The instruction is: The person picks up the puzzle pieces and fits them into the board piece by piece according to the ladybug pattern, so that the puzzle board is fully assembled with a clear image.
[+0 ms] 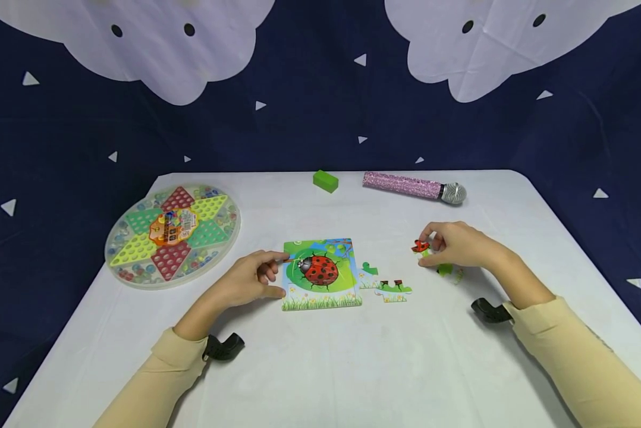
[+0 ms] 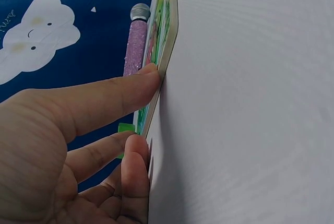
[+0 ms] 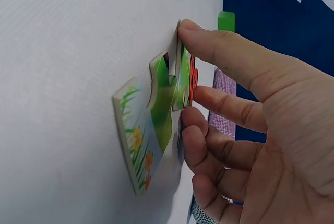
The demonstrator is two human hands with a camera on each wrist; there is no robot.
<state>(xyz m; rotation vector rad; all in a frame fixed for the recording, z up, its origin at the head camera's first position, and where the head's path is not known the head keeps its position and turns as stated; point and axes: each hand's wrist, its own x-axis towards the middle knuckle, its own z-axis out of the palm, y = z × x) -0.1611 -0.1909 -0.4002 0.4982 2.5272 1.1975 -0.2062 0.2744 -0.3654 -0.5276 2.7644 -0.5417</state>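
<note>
1 left hand (image 1: 251,276), thumb and forefinger spread apart, both tips touching the left edge of 1 near-square picture board (image 1: 322,273), printed with a red, black-spotted ladybug on green and lying flat on a white cloth-covered table (image 1: 320,368). 1 right hand (image 1: 454,245), thumb and forefinger pinching 1 small flat red-and-green puzzle piece (image 1: 420,246) at opposite edges, remaining fingers bent (whether the piece is lifted cannot be told). Close by that hand, partly covered in the head view: 1 green puzzle piece with grass and orange flowers (image 3: 138,145). Between picture board and right hand: 2 loose, knobbed puzzle pieces, namely 1 green-knobbed piece with a pale flowered base (image 1: 368,276), just beside the board's right edge, and 1 green piece with dark red patches along its top (image 1: 395,291), slightly farther right. Behind the picture board: 1 green rectangular block (image 1: 326,181) and, right of it, 1 pink glittery microphone with a silver mesh head (image 1: 403,185). Off to the left: 1 round, clear-rimmed game board with a red, yellow and green star (image 1: 170,260). At the wrists: 2 beige sleeves (image 1: 149,380). Beyond the table: 1 navy backdrop (image 1: 310,107), patterned with pale clouds and small white triangles.
</note>
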